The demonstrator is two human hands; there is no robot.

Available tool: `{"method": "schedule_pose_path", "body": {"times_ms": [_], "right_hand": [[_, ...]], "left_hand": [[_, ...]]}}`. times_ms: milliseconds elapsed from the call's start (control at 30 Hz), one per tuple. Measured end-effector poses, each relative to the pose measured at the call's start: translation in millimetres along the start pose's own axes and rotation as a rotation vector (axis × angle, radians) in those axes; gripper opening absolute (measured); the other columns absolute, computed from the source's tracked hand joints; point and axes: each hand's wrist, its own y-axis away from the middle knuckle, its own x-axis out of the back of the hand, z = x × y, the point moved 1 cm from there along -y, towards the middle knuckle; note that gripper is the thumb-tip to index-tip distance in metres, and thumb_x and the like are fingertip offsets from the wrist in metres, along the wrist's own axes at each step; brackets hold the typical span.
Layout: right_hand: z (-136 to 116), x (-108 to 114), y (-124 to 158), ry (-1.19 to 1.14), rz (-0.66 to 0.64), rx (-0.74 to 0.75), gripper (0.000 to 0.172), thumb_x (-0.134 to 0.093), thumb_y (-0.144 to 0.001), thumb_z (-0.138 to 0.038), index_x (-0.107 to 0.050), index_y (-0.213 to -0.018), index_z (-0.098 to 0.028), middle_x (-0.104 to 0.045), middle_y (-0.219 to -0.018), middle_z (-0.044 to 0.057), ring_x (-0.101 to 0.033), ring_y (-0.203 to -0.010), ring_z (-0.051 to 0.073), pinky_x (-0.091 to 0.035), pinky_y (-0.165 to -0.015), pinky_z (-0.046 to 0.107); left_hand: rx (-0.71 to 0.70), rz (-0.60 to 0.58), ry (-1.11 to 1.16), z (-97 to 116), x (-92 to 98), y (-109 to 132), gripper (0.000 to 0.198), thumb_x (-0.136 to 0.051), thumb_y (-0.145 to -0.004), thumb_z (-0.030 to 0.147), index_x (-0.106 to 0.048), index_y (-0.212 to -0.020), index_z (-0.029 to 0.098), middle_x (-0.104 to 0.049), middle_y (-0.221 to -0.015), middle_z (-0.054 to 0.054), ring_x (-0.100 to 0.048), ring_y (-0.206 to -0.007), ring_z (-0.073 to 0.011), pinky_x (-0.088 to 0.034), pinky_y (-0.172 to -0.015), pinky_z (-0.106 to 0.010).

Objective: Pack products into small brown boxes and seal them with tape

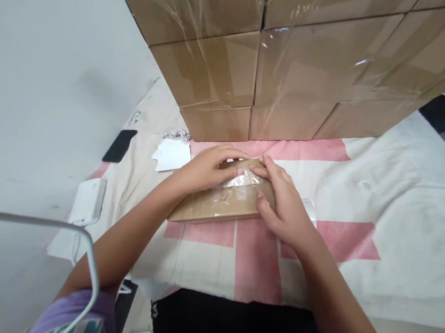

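Note:
A brown cardboard box [218,204] with shiny clear tape along its top lies on the cloth-covered surface, in front of my body. My left hand [210,169] rests over the box's far left part, thumb and fingers apart, fingertips near the tape. On the box's right end lies my right hand [282,199], its fingers spread across the top and far edge, the thumb nearer to me. Neither hand is wrapped around anything. The underside of the box is hidden.
Large stacked cartons [224,71] under clear film stand behind the box. At the left are white papers [173,155], a black phone-like object [119,145], a white device [88,201] and a white cable [91,258]. The cloth [412,207] is wrinkled.

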Motion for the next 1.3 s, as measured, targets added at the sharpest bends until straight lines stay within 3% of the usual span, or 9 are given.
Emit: {"method": "schedule_pose_path", "body": {"times_ms": [133,233,367,433,533,600,800,1067,1300], "right_hand": [[1.9,-0.9,4.3,-0.059,0.004,-0.04,0.074,-0.049,-0.097,-0.023,-0.019,-0.163,-0.031,-0.059,-0.145,0.008,-0.045,-0.143,0.031,-0.038,-0.118,0.06],[1.4,1.1,7.7,-0.042,0.015,-0.07,0.071,-0.05,-0.096,-0.024,-0.024,-0.162,-0.031,-0.06,-0.145,0.008,-0.047,-0.142,0.032,-0.038,-0.118,0.06],[0.0,2.3,11.3,-0.001,0.033,-0.089,0.068,-0.052,-0.095,-0.025,-0.031,-0.159,-0.03,-0.058,-0.147,0.008,-0.049,-0.141,0.032,-0.041,-0.117,0.058],[-0.9,1.0,11.3,0.028,0.041,-0.085,0.066,-0.052,-0.095,-0.025,-0.034,-0.158,-0.029,-0.058,-0.146,0.009,-0.049,-0.141,0.033,-0.043,-0.116,0.057],[-2.6,-2.2,9.2,0.08,0.066,-0.074,0.062,-0.053,-0.094,-0.024,-0.039,-0.155,-0.028,-0.06,-0.143,0.01,-0.05,-0.14,0.033,-0.045,-0.114,0.055],[-3.4,-4.1,7.5,0.105,0.089,-0.064,0.06,-0.052,-0.094,-0.024,-0.043,-0.153,-0.026,-0.061,-0.141,0.01,-0.051,-0.139,0.033,-0.046,-0.113,0.055],[-1.6,-7.6,6.8,0.136,0.121,-0.048,0.058,-0.055,-0.093,-0.023,-0.048,-0.151,-0.02,-0.067,-0.134,0.011,-0.053,-0.138,0.034,-0.044,-0.115,0.055],[-2.0,-17.6,9.0,0.041,0.208,-0.093,0.052,-0.059,-0.091,-0.026,-0.056,-0.143,-0.027,-0.07,-0.126,0.012,-0.053,-0.137,0.04,-0.039,-0.115,0.07],[-7.2,-24.8,8.9,0.002,0.225,-0.128,0.055,-0.06,-0.091,-0.027,-0.054,-0.145,-0.034,-0.069,-0.129,0.009,-0.051,-0.139,0.041,-0.035,-0.117,0.074]], "left_hand": [[0.037,0.003,0.032,3.8,7.6,2.7,0.031,-0.056,-0.098,0.032,-0.072,-0.124,0.029,-0.071,-0.128,-0.001,-0.062,-0.119,-0.0208,-0.046,-0.104,-0.033],[0.166,0.063,0.025,-13.1,24.0,19.4,0.031,-0.058,-0.096,0.032,-0.072,-0.123,0.03,-0.074,-0.12,0.0,-0.067,-0.109,-0.0192,-0.049,-0.1,-0.032],[0.493,0.332,-0.063,-92.5,48.3,47.8,0.03,-0.055,-0.092,0.026,-0.071,-0.117,0.024,-0.078,-0.099,-0.002,-0.07,-0.087,-0.0186,-0.053,-0.082,-0.03],[0.666,0.436,-0.185,-143.1,56.9,55.5,0.038,-0.05,-0.09,0.018,-0.068,-0.124,0.022,-0.078,-0.104,-0.004,-0.07,-0.084,-0.0197,-0.053,-0.08,-0.032],[0.712,0.513,-0.275,-202.5,64.1,50.7,0.043,-0.056,-0.089,0.022,-0.064,-0.131,0.019,-0.072,-0.122,-0.01,-0.068,-0.099,-0.0233,-0.051,-0.091,-0.035],[0.678,0.523,-0.319,-224.3,65.4,39.5,0.046,-0.063,-0.088,0.028,-0.063,-0.133,0.021,-0.067,-0.13,-0.01,-0.065,-0.111,-0.0256,-0.049,-0.097,-0.036],[0.575,0.487,-0.396,-240.0,67.9,19.3,0.03,-0.064,-0.089,0.027,-0.071,-0.117,0.03,-0.068,-0.124,-0.006,-0.057,-0.125,-0.03,-0.039,-0.107,-0.045],[0.737,0.543,-0.361,-265.0,101.2,60.2,0.03,-0.062,-0.086,0.021,-0.071,-0.114,0.024,-0.072,-0.118,-0.007,-0.065,-0.108,-0.0259,-0.041,-0.101,-0.04],[0.747,0.49,-0.241,-269.7,100.0,68.0,0.024,-0.059,-0.088,0.025,-0.076,-0.104,0.024,-0.076,-0.103,-0.006,-0.066,-0.092,-0.0227,-0.046,-0.081,-0.032]]}}
